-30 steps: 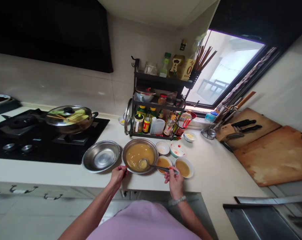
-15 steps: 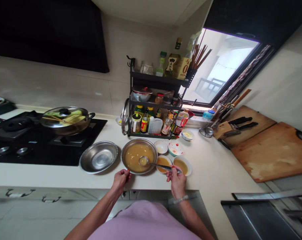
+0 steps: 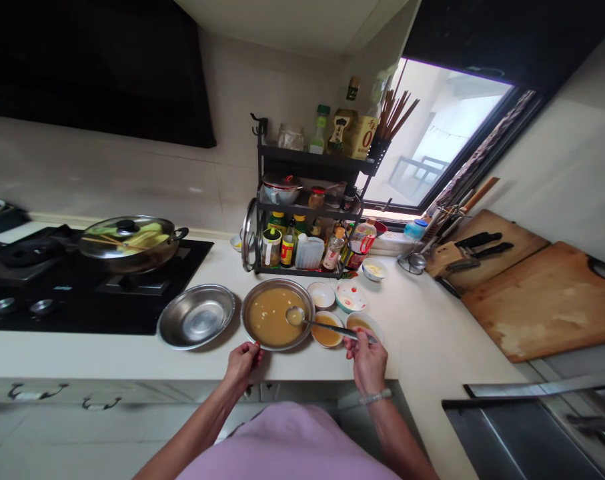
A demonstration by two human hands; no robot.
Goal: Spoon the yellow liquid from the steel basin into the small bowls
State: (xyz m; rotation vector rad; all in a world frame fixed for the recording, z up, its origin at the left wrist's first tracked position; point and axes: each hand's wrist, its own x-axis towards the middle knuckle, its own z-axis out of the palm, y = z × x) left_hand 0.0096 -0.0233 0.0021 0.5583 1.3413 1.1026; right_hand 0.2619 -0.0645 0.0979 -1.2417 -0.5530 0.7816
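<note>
R hand [image 3: 368,365] grips long metal ladle [image 3: 335,328], scoop within rnd silver-metal basin [image 3: 245,313] w/ tan liquid [image 3: 271,327]; L hand [image 3: 243,363] pinches basin's near rim.

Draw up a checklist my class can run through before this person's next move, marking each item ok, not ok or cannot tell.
1. Ladle held by its handle in the right hand: ok.
2. Left hand at the rim of the filled steel basin: ok; how firmly it grips, cannot tell.
3. Ladle's scoop within that basin's rim: ok.
4. No bowl beneath the ladle's handle: not ok; it crosses over the near bowl of brownish liquid.
5. Right hand clear of the rightmost bowl of liquid: cannot tell; the fingers overlap it in view.
6. Lid on the stovetop pan: ok.
</note>
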